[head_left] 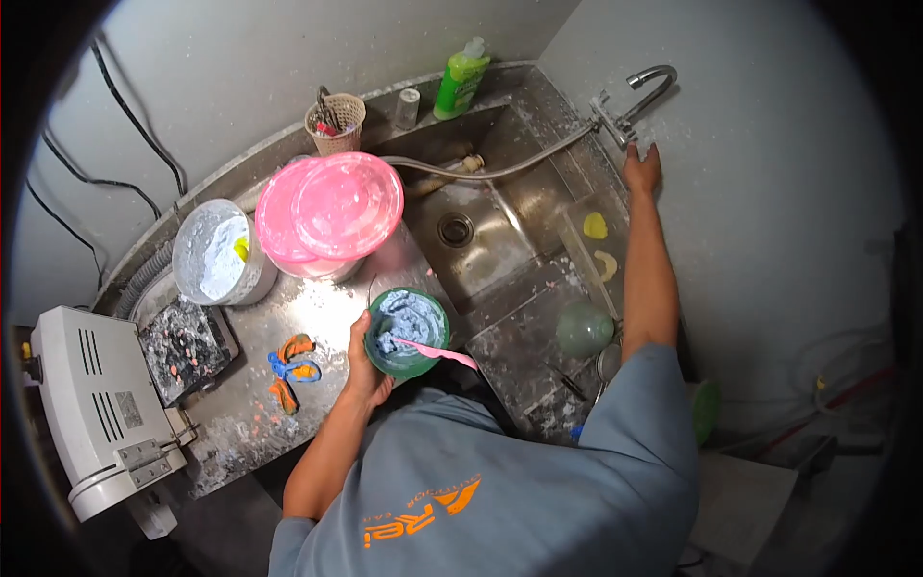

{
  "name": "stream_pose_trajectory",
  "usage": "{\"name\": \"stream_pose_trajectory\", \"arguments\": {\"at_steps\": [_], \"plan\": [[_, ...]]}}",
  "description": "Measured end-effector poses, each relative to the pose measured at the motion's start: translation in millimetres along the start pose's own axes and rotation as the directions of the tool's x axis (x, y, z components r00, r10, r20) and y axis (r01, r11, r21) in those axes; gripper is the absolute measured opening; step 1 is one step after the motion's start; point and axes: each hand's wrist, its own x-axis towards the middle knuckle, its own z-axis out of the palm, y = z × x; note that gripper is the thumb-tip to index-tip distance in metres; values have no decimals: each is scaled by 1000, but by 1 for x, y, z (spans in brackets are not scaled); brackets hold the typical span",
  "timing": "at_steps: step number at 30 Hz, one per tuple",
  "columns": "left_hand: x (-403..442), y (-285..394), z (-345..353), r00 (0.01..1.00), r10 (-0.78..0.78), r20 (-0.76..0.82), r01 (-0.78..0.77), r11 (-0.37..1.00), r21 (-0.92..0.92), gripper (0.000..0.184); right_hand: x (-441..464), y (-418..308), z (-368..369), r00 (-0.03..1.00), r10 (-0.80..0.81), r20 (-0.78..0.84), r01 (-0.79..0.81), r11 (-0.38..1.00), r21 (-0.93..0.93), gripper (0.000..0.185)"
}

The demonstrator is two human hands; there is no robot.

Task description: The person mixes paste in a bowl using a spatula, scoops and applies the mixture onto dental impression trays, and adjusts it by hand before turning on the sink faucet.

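My left hand grips the side of a green bowl that holds a pale blue paste. A pink spatula rests in the paste, its handle sticking out over the rim to the right. Out at the upper right, my right hand reaches to the wall faucet, its fingers apart at the lower end of the fixture and holding nothing I can see. The steel sink lies between my hands.
Two pink lids top containers behind the bowl, beside a tub of white powder. A grey machine stands left. Orange-blue pieces lie on the counter. A green bottle and a basket stand behind; a clear green bowl sits right.
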Motion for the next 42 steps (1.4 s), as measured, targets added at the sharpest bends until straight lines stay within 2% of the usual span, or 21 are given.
{"name": "stream_pose_trajectory", "arguments": {"at_steps": [2,4,5,8,11,14,17,21,28,35,37,39,42], "plan": [[7,0,14,999,-18,-30,20,997,70,70,11,-3,8,997,38,71,-43,996,77,44],[11,5,34,1000,-27,-12,28,991,128,71,6,-29,2,964,158,215,-204,955,215,39],[16,3,38,999,-35,-2,35,990,134,72,3,-11,27,993,121,3,-119,974,194,29],[32,3,49,998,-65,17,62,986,157,73,-2,16,48,997,46,-60,-21,927,373,24],[49,2,70,992,-123,30,114,972,207,75,-5,-28,1,995,-95,-36,97,993,70,21],[77,1,107,989,-135,55,117,960,255,80,-1,-23,0,994,-107,-20,109,991,78,22],[115,1,142,977,-170,129,125,946,300,84,-1,-34,-13,990,-143,-7,143,990,11,23],[161,-1,179,969,-203,138,139,918,371,91,6,-16,-3,991,-136,2,135,987,92,24],[217,-14,227,965,-186,186,105,921,374,94,6,-18,-6,990,-141,17,138,983,120,25],[279,-26,276,937,-156,312,39,935,353,88,8,-16,-7,983,-180,29,176,978,109,25],[291,-28,291,926,-145,349,12,934,357,86,7,-20,-10,988,-143,53,137,985,107,25],[292,-29,294,925,-142,353,4,932,363,86,7,-22,-13,990,-139,32,133,981,141,21],[278,-29,279,928,-148,341,14,930,368,88,17,-21,-17,985,-143,98,134,987,87,19]]}}
